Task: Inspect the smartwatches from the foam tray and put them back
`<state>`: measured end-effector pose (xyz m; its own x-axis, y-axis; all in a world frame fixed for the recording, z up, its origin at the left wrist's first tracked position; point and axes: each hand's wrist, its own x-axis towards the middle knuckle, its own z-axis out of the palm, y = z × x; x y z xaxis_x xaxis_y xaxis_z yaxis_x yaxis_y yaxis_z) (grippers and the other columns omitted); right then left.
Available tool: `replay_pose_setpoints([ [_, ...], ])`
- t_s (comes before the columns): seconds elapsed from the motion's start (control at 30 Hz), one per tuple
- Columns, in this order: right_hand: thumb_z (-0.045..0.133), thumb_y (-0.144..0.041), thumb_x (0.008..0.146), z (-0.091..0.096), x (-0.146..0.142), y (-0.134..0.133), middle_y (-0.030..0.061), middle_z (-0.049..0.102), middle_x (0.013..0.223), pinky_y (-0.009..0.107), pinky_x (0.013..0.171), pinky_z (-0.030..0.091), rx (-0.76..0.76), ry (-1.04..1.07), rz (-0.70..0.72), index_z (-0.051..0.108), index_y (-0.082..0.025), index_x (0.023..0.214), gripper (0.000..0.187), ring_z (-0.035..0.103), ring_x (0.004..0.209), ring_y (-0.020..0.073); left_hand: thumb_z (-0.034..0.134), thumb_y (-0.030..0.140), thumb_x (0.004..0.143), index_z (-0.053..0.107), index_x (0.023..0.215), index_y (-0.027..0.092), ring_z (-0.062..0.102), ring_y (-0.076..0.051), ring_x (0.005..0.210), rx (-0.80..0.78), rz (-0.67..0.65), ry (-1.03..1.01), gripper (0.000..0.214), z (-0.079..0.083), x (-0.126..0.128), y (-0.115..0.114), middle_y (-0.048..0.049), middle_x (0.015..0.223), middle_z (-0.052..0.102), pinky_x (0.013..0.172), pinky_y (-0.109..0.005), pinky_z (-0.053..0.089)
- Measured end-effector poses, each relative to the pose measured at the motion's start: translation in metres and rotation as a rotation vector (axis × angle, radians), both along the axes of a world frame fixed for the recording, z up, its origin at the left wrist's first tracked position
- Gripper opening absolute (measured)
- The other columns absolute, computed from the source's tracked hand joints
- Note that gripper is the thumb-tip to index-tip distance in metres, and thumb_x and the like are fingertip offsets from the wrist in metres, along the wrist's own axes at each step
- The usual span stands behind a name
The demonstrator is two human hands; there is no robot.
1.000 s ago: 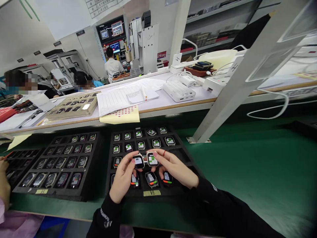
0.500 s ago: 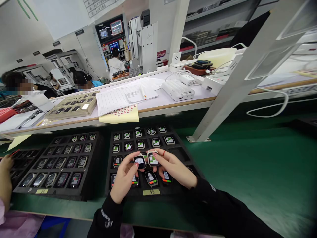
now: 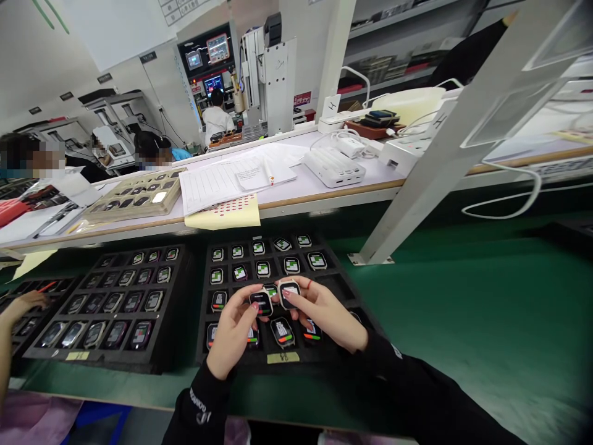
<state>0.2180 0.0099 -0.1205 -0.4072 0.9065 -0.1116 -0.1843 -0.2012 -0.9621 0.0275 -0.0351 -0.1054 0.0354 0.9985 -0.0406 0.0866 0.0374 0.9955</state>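
My left hand grips a smartwatch by its edges, the thumb at the lower left of its lit screen. Close beside it, my right hand has hold of a second smartwatch, its thumb lying on the screen. Neither watch has a strap. Both are held above a black foam tray whose pockets hold rows of watch cases, many with green and white screens. In the front row, a watch shows white text with a red and green bar. My hands cover part of the middle pockets.
A second foam tray of watches lies to the left, where a co-worker's hand reaches over another tray. Behind, a shelf carries papers, a white power bank and a plastic tray. A slanted metal post stands at right.
Both held watches' screens have changed; the left one is now mostly dark. My right-hand watch has risen and shifted slightly right. The co-worker's hand has moved right over its tray.
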Motion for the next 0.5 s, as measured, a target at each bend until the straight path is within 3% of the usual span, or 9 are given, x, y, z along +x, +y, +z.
replay_pose_setpoints([
  [0.13,0.069,-0.048,0.08,0.0012,0.0011,-0.0014,0.0091,0.066,0.096,0.017,0.038,0.037,0.0,0.002,0.019,0.056,-0.016,0.114,0.049,0.053,0.057,0.0118,0.056,0.035,0.093,0.061,0.122,0.024,0.062,-0.013,0.073,-0.008,-0.002,-0.008,0.031,0.0003,0.0001,-0.0001,-0.0041,0.103,0.067,0.073,-0.028,0.051],
  [0.27,0.067,-0.043,0.08,0.0049,0.0035,-0.0042,0.0075,0.064,0.093,0.018,0.041,0.039,-0.002,0.017,0.066,0.053,-0.016,0.121,0.051,0.052,0.057,0.012,0.06,0.038,0.09,0.062,0.118,0.024,0.061,-0.012,0.07,-0.02,0.03,-0.016,0.031,0.0001,0.0018,0.0004,-0.0039,0.103,0.067,0.068,-0.026,0.052],
  [0.5,0.066,-0.059,0.083,0.003,0.0031,-0.0041,0.0064,0.066,0.086,0.02,0.038,0.034,0.03,-0.046,0.075,0.053,-0.016,0.123,0.06,0.042,0.045,0.008,0.063,0.037,0.088,0.063,0.113,0.024,0.06,-0.011,0.072,0.007,0.054,-0.033,0.028,-0.0035,0.0003,0.0028,-0.0033,0.103,0.067,0.068,-0.024,0.053],
])
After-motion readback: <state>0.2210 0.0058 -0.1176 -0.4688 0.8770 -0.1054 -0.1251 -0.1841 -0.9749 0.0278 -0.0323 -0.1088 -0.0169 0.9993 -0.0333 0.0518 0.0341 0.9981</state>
